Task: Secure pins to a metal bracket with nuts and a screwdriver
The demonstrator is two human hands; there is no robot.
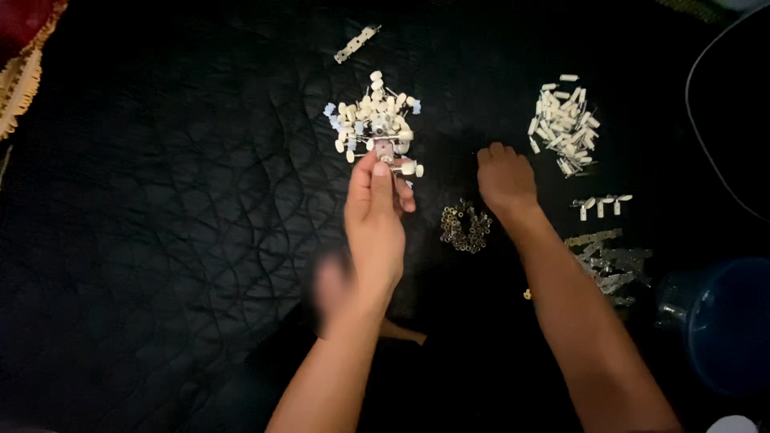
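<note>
My left hand (373,216) is raised over a black quilted cloth (176,208) and pinches a small metal and white piece (386,151) between its fingertips, right at the near edge of a heap of small cream parts (370,112). My right hand (505,178) rests knuckles up on the cloth with curled fingers. It lies between a small pile of dark metal rings (464,227) and a heap of white clip-like parts (564,122). What its fingers hold, if anything, is hidden.
A single metal strip (355,43) lies at the top centre. Three white pieces in a row (601,204) and a pile of silvery metal clips (611,261) sit to the right. A blue container (726,321) stands at the lower right, a patterned fabric edge (20,72) at the upper left.
</note>
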